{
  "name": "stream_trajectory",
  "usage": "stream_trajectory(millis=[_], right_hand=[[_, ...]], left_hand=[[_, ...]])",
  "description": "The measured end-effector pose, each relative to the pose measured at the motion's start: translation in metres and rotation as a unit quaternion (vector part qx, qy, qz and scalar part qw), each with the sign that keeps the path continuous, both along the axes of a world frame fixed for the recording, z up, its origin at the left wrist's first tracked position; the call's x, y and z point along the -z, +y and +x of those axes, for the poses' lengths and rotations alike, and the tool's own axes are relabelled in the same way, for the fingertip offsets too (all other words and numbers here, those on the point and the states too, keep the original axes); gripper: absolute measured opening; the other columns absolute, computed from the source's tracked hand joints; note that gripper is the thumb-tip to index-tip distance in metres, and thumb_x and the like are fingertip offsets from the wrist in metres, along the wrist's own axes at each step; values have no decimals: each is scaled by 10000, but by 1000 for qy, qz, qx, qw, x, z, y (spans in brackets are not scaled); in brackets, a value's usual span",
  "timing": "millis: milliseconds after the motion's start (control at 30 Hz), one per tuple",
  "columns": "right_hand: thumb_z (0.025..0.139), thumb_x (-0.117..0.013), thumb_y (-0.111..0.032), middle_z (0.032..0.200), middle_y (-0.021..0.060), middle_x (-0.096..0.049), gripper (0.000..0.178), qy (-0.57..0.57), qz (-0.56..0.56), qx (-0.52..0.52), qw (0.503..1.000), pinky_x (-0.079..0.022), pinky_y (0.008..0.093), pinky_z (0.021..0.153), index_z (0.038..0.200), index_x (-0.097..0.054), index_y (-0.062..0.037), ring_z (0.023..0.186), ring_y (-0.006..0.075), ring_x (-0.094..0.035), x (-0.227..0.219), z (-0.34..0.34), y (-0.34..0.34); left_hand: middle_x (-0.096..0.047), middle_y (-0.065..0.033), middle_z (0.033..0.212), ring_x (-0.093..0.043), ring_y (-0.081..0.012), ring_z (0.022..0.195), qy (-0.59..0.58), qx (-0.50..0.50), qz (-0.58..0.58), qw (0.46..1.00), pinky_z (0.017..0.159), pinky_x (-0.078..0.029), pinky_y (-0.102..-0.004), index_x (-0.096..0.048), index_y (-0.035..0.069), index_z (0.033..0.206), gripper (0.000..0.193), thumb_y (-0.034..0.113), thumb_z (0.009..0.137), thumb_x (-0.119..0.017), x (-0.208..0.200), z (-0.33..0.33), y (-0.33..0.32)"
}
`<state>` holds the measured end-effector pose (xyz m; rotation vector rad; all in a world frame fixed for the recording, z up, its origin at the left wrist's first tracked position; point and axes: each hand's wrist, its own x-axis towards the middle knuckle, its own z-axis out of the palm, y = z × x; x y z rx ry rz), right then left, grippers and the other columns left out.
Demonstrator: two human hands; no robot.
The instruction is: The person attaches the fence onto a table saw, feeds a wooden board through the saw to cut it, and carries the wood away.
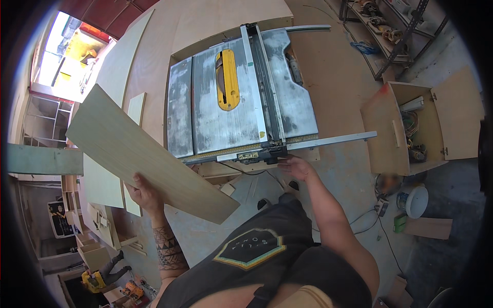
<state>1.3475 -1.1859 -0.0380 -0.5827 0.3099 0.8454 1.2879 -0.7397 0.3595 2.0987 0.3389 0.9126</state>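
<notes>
My left hand (146, 196) grips a long plywood board (138, 154) by its lower edge, thumb over the top face. The board is tilted, its far end up at the left. Ahead stands a table saw (233, 97) with a worn grey top. Its blade (220, 77) rises through a yellow throat plate (229, 79). A rip fence (264, 84) runs across the top, right of the blade. My right hand (298, 168) is at the fence's front end, fingers stretched toward the black locking head (267, 155); whether they touch it I cannot tell.
A wooden worktable (205, 19) surrounds the saw, with plywood strips (136, 108) at left. An open cabinet (385, 123) with tools stands right, below a metal shelf (398, 46). A white bucket (415, 200) and cables (390, 246) lie on the right floor.
</notes>
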Motion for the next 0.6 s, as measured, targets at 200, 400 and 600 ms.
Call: stream_trajectory(millis=[200, 400, 600], right_hand=[[934, -803, -246, 1194, 91, -731, 373, -44, -58, -32, 997, -542, 413, 963, 1250, -652, -116, 1121, 225, -692, -71, -11, 64], [942, -807, -223, 890, 3, -714, 204, -38, -158, 45, 986, -557, 299, 686, 1073, -693, -116, 760, 129, -694, -65, -14, 85], [958, -785, -208, 800, -18, -653, 167, -57, -211, 75, 973, -509, 299, 621, 1037, -663, -126, 674, 111, -629, -57, -14, 92]], left_hand=[[-642, -137, 1220, -598, -203, 1130, -7, 13, -18, 1000, 1011, -464, -341, -525, -64, 1349, 507, 397, 1136, -534, 33, -18, 11], [-670, -134, 1219, -638, -188, 1092, -11, 15, 7, 1000, 966, -508, -332, -544, -52, 1344, 487, 388, 1136, -535, 45, -53, 17], [-646, -173, 1290, -608, -235, 1195, 11, 4, -48, 999, 1052, -465, -360, -529, -73, 1367, 489, 354, 1130, -552, 46, -73, 22]])
